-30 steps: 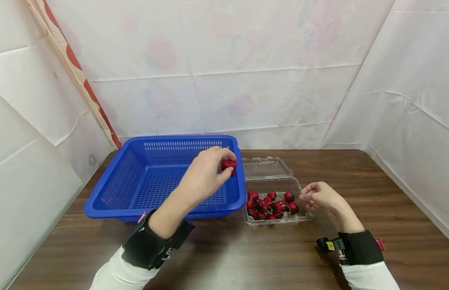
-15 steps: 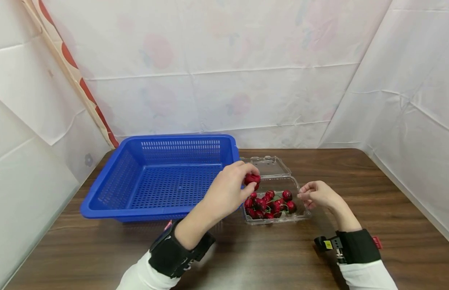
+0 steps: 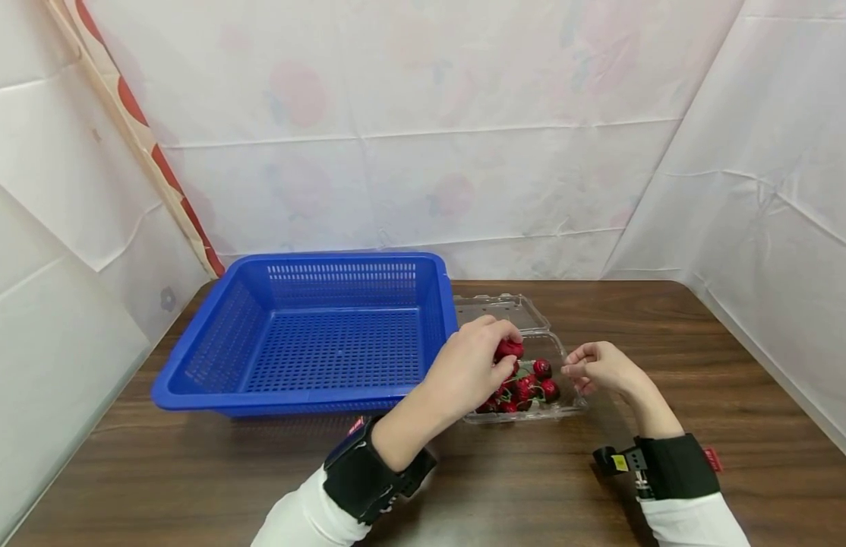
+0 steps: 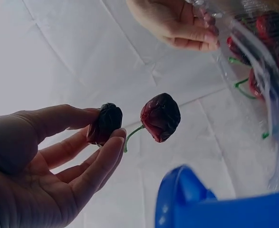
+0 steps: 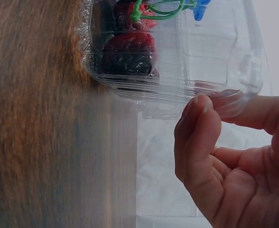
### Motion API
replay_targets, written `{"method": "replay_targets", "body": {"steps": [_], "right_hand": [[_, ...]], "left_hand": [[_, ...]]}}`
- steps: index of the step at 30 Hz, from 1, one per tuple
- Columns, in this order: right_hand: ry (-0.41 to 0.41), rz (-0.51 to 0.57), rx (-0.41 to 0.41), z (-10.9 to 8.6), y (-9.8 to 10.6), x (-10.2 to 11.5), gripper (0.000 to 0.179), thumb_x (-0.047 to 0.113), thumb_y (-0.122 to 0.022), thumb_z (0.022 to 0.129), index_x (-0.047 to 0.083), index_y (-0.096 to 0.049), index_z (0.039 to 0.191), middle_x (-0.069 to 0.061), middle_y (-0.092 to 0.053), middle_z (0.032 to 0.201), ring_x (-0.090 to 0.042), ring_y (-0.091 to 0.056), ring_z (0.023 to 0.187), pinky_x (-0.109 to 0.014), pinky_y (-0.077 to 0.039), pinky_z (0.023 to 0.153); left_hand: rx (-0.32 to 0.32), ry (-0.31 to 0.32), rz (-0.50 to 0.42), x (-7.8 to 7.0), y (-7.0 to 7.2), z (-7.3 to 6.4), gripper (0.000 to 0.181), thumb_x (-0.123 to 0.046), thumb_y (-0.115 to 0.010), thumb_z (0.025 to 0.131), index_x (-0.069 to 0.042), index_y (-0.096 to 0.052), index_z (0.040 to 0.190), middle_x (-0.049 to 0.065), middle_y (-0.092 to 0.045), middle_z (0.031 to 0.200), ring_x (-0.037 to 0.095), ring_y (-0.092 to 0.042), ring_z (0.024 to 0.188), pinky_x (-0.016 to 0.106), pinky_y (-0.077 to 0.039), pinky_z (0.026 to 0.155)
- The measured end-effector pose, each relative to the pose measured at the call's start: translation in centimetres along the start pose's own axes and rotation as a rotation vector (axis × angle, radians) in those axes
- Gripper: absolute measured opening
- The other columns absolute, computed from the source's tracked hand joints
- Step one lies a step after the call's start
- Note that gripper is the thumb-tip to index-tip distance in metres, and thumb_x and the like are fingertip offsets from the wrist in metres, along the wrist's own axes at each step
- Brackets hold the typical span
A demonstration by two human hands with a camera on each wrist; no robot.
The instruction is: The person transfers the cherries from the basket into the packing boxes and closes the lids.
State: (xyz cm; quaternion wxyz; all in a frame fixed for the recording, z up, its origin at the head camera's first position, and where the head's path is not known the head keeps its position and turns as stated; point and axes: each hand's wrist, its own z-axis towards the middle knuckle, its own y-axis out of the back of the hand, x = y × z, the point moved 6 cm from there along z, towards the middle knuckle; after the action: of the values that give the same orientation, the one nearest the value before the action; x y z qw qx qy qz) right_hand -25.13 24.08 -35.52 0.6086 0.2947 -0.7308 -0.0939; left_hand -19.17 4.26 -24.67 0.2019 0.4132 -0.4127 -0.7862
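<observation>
My left hand (image 3: pixel 469 366) is over the clear plastic clamshell box (image 3: pixel 557 414), pinching a dark red cherry (image 4: pixel 106 124) between thumb and fingers. Beside it in the left wrist view is a second cherry (image 4: pixel 161 118), whose green stem reaches to the fingertips. Several more cherries (image 3: pixel 525 387) with green stems lie in the box, partly hidden behind the left hand. At the box's right side, my right hand (image 3: pixel 601 368) pinches its rim (image 5: pixel 225 97) with thumb and fingers.
A blue perforated basket (image 3: pixel 307 399) stands left of the box, its right rim close to it. The box's hinged lid (image 3: pixel 501 308) lies folded back behind it. Both sit on a brown wooden table (image 3: pixel 532 486) with white sheeting (image 3: pixel 409 190) around it.
My left hand has moved right and slightly down, from over the basket's right side to over the box, with cherries in its grasp. The right hand stays at the box's rim.
</observation>
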Motion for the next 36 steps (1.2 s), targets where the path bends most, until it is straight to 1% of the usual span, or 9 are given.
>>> {"method": "replay_targets", "body": {"steps": [5,8,12,17,19,23,31,36], "right_hand": [[-0.004,-0.007,-0.003,0.0,0.0,0.0,0.018,0.006,-0.056,0.085,-0.009,-0.048,0.089,-0.004,-0.055,0.064,-0.014,-0.054,0.056,-0.034,-0.049,0.054],[-0.006,-0.002,0.0,0.0,0.0,0.0,0.018,0.006,-0.056,0.085,-0.01,-0.048,0.09,-0.004,-0.055,0.064,-0.014,-0.054,0.056,-0.034,-0.049,0.054],[-0.009,0.007,0.003,-0.1,0.0,0.0,0.018,0.006,-0.055,0.085,-0.01,-0.048,0.09,-0.004,-0.055,0.063,-0.014,-0.054,0.055,-0.034,-0.049,0.054],[-0.009,0.007,0.005,-0.1,0.0,0.0,0.017,0.006,-0.055,0.085,-0.009,-0.048,0.09,-0.004,-0.055,0.063,-0.014,-0.054,0.055,-0.035,-0.049,0.054],[-0.006,0.005,0.006,0.0,-0.1,0.0,0.018,0.006,-0.055,0.085,-0.01,-0.048,0.09,-0.004,-0.054,0.063,-0.014,-0.054,0.055,-0.035,-0.049,0.054],[-0.001,-0.002,0.004,0.0,0.0,0.0,0.018,0.006,-0.056,0.085,-0.009,-0.048,0.089,-0.004,-0.054,0.063,-0.014,-0.053,0.055,-0.035,-0.049,0.054],[0.005,-0.013,-0.002,0.0,0.0,0.1,0.017,0.005,-0.055,0.085,-0.01,-0.049,0.089,-0.004,-0.054,0.062,-0.014,-0.054,0.055,-0.036,-0.049,0.054],[0.007,-0.022,-0.01,0.0,0.0,0.1,0.017,0.005,-0.055,0.084,-0.01,-0.049,0.088,-0.004,-0.054,0.062,-0.014,-0.054,0.054,-0.036,-0.05,0.054]], "left_hand": [[0.015,0.003,0.029,-0.2,-1.4,0.8,0.017,-0.012,-0.061,0.083,-0.011,-0.062,0.099,0.0,-0.057,0.09,0.009,-0.053,0.076,0.019,-0.043,0.064],[0.035,0.002,0.046,-0.4,-2.5,1.1,0.018,-0.012,-0.061,0.083,-0.011,-0.062,0.1,0.0,-0.056,0.089,0.009,-0.052,0.075,0.018,-0.043,0.063],[0.053,-0.012,0.088,-0.8,-3.8,1.4,0.018,-0.013,-0.061,0.083,-0.011,-0.062,0.101,0.001,-0.057,0.091,0.009,-0.053,0.077,0.019,-0.044,0.064],[0.036,-0.025,0.167,-0.8,-5.2,1.9,0.016,-0.015,-0.062,0.082,-0.014,-0.062,0.099,0.0,-0.056,0.09,0.009,-0.055,0.077,0.019,-0.044,0.062],[0.031,-0.014,0.193,-0.6,-5.6,2.1,0.016,-0.016,-0.062,0.082,-0.015,-0.062,0.098,-0.001,-0.056,0.089,0.009,-0.055,0.076,0.02,-0.044,0.061],[0.038,0.017,0.216,-0.3,-6.2,2.6,0.014,-0.016,-0.062,0.083,-0.016,-0.062,0.096,-0.002,-0.056,0.088,0.009,-0.055,0.076,0.021,-0.045,0.061],[0.083,0.073,0.25,0.7,-7.3,3.4,0.017,-0.015,-0.06,0.083,-0.016,-0.062,0.1,0.0,-0.057,0.093,0.01,-0.057,0.078,0.023,-0.047,0.06],[0.096,0.095,0.268,1.2,-7.9,3.8,0.018,-0.011,-0.06,0.082,-0.015,-0.064,0.099,0.002,-0.058,0.091,0.012,-0.057,0.076,0.024,-0.047,0.056]]}}
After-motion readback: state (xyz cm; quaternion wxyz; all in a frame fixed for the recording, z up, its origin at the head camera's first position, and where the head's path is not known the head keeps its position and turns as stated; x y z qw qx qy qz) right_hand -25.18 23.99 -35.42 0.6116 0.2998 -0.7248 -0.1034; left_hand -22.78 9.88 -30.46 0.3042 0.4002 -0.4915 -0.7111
